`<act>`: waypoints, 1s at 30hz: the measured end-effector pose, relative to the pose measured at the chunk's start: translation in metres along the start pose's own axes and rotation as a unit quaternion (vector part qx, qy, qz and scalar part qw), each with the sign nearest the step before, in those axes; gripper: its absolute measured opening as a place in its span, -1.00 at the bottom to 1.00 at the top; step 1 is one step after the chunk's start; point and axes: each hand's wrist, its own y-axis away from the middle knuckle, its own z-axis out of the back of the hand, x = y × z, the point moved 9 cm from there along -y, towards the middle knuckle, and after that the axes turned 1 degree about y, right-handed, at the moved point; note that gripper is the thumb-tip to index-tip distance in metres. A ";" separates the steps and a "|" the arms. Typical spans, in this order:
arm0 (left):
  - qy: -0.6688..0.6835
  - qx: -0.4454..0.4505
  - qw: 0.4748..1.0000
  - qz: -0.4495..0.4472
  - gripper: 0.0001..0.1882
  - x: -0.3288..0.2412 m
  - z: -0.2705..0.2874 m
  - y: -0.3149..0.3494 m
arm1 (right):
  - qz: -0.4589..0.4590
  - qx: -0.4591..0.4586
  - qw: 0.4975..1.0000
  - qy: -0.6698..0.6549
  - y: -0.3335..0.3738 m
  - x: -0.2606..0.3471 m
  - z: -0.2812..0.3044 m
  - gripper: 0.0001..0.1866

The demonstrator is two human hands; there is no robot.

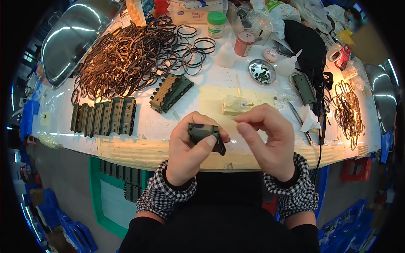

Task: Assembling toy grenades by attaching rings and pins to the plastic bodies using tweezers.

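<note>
My left hand [185,147] is wrapped round a small dark green plastic part [204,134] with a black piece sticking out at its lower end. To its right, my right hand [270,139] is raised with thumb and forefinger brought together in a pinch. Whatever they hold, if anything, is too small to make out. Just beyond the hands sits a pale yellowish block [232,106] with a small stick on it. A shallow metal dish [273,72] of small dark pieces stands farther back.
At left lies a large heap of dark rubber rings [122,59]. A row of green plastic housings [103,117] and another stack of housings [171,93] stand before it. Tweezers [295,114], a black cable [322,126] and more rings [348,109] lie at right.
</note>
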 end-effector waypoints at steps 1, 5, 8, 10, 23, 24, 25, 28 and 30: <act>0.057 0.022 0.998 0.020 -0.85 0.003 0.000 -0.005 | 0.018 -0.028 0.999 0.014 -0.006 0.003 0.012 -0.93; 0.195 -0.026 0.969 0.147 -0.81 0.031 -0.003 -0.009 | 0.069 -0.110 0.975 0.179 -0.013 0.007 0.040 -0.91; 0.286 0.002 0.942 0.175 -0.81 0.052 0.000 -0.009 | 0.062 -0.089 0.965 0.238 -0.008 -0.013 0.039 -0.88; 0.296 0.010 0.935 0.194 -0.80 0.057 -0.003 -0.008 | 0.052 -0.074 0.964 0.251 -0.006 -0.021 0.035 -0.87; 0.280 0.041 0.930 0.233 -0.78 0.061 -0.011 -0.006 | 0.097 -0.143 0.970 0.173 -0.002 0.002 0.043 -0.90; 0.279 0.047 0.930 0.236 -0.77 0.060 -0.013 -0.006 | 0.125 -0.134 0.974 0.131 -0.001 0.010 0.043 -0.91; 0.278 0.052 0.930 0.234 -0.75 0.061 -0.014 -0.006 | 0.099 -0.115 0.985 0.082 0.000 0.005 0.039 -0.91; 0.270 0.059 0.933 0.231 -0.70 0.062 -0.015 -0.006 | 0.020 -0.042 0.997 -0.057 0.004 -0.008 0.014 -0.91; 0.261 0.052 0.935 0.235 -0.67 0.062 -0.014 -0.006 | -0.048 -0.039 0.986 -0.152 0.007 -0.017 0.003 -0.90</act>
